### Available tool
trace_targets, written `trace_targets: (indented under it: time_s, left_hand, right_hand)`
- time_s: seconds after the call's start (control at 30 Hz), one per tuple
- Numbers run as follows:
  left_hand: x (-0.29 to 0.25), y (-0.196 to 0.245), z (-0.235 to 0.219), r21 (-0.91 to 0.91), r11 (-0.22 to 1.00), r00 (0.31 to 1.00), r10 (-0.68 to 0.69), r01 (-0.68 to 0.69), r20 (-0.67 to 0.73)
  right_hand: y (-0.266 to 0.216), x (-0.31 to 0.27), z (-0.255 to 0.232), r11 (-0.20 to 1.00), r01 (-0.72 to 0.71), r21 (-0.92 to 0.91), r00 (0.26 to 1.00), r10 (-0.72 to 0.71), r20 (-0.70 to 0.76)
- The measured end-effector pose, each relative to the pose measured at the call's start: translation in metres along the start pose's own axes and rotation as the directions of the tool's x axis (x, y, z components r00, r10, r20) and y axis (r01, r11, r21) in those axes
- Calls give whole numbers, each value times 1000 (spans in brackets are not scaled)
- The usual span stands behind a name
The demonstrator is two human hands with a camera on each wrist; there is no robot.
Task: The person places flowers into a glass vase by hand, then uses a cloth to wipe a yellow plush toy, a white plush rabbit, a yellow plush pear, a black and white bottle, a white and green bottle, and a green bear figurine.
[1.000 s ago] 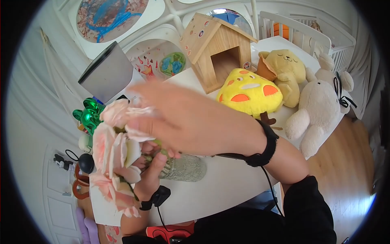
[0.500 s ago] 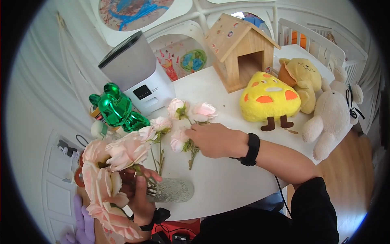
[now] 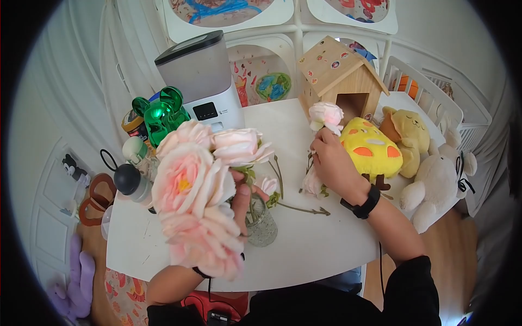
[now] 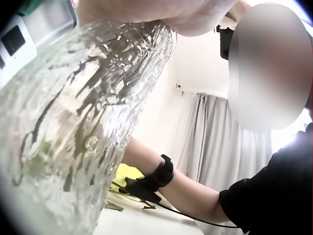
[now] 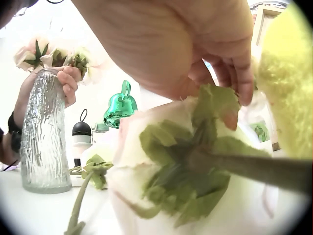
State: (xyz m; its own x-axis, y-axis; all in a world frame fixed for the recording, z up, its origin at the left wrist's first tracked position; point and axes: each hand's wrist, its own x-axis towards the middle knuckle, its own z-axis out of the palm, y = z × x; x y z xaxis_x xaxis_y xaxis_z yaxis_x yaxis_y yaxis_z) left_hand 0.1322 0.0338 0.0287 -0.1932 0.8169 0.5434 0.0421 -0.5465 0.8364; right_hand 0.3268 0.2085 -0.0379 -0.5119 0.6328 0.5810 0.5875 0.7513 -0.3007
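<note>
My left hand curls round the neck of the clear textured glass vase, below several large pale pink roses. In the right wrist view the vase stands tilted slightly, its rim beside the left fingers. My right hand has curled fingers at a small pink rose, pinching it just under the bloom; the exact grip is partly hidden. Another rose lies beneath this hand, and its neighbour lies behind the vase. A large bloom fills the right wrist view's foreground.
A green shiny figure, a white dispenser and a black-capped bottle stand at the left and back. The wooden house, yellow plush and other soft toys are at the right. Loose stems lie mid-table.
My right hand has moved right and back, now with a small rose at its fingertips. The left hand and vase have turned more upright, and the large roses have moved right.
</note>
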Motion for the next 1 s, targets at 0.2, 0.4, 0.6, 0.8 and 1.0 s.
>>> trace_targets:
  time_s: [0.2,0.4,0.6,0.8,1.0]
  left_hand:
    - [-1,-32,-6,566,819,990,138,-92,-39]
    - [-6,-52,-20,951,298,968,250,-82,6]
    - [2,-28,-6,453,892,996,34,7,-82]
    - [-21,-99,-33,684,712,952,294,-159,-84]
    - [-7,-55,-11,808,428,876,435,-404,207]
  right_hand:
    - [-36,17,-58,970,196,141,873,-107,-476]
    - [-80,13,-97,879,446,171,706,-228,-670]
    - [-103,4,-83,826,560,67,754,-474,-454]
    - [-107,7,-61,728,680,86,730,-661,-175]
    - [-100,3,-45,826,519,222,853,-515,-78]
